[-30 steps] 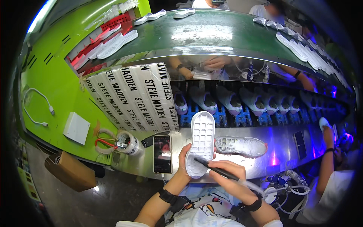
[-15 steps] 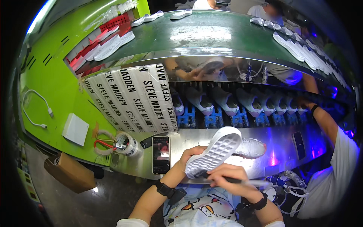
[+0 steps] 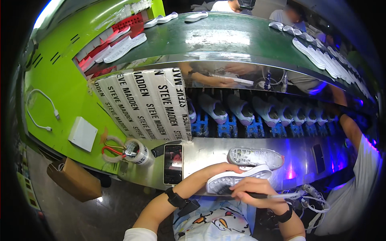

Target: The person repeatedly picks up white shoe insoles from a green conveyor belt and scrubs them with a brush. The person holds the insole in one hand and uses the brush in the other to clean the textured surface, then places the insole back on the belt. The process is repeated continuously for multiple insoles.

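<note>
My left hand is closed on the far edge of a white shoe sole. The sole lies tilted, its hollow patterned face partly turned up towards me. A thin brush with a dark handle is gripped in my right hand. Its dark bristles touch the near left part of the sole; my fingers hide some of the contact. Just beyond both hands, a second whitish sole-shaped piece with a rough surface rests on the metal bench.
Beyond the bench, several pale shoes stand on blue supports. A patterned box, a phone, a tape roll and red-handled scissors are on the left. White soles lie on the green belt. A co-worker's arm reaches in at right.
The held sole has been lowered nearer me and turned flatter, uncovering the second piece on the bench. My right hand and the brush have moved slightly right, the bristles still at the sole.
</note>
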The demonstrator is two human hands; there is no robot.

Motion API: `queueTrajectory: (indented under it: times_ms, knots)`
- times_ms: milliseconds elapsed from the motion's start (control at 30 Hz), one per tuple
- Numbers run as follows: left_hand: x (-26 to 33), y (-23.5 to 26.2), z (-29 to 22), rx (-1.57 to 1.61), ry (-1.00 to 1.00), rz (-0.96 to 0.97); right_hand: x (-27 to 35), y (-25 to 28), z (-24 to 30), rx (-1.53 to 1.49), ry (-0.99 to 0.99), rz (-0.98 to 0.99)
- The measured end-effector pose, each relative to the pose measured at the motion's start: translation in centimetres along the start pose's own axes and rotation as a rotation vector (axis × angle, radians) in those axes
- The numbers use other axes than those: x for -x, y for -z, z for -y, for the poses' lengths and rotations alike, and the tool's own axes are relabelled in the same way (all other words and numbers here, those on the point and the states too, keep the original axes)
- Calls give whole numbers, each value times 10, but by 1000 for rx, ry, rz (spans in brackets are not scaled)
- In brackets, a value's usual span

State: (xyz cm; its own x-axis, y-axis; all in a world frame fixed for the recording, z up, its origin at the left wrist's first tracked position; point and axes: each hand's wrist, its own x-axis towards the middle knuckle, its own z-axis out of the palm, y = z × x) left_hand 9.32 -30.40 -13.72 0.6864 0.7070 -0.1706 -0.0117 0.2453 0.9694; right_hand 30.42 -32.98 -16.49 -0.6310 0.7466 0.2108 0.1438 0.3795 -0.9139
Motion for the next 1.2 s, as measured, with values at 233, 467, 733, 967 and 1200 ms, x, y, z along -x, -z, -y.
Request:
queueTrajectory:
  times_ms: [233,467,733,967,1200]
  knots:
    - [-54,39,63,139,414,-41,12,35,-24,-89,-247,152]
    - [-38,40,81,273,305,-92,38,51,-45,98,-339,-87]
    - [-15,53,-17,873,-257,241,12,-12,54,-220,147,-601]
    - [-11,124,-152,733,-732,-268,23,-15,57,-417,167,-832]
    - [-139,131,-227,-1336,-562,-707,18,-52,111,-561,-5,-900]
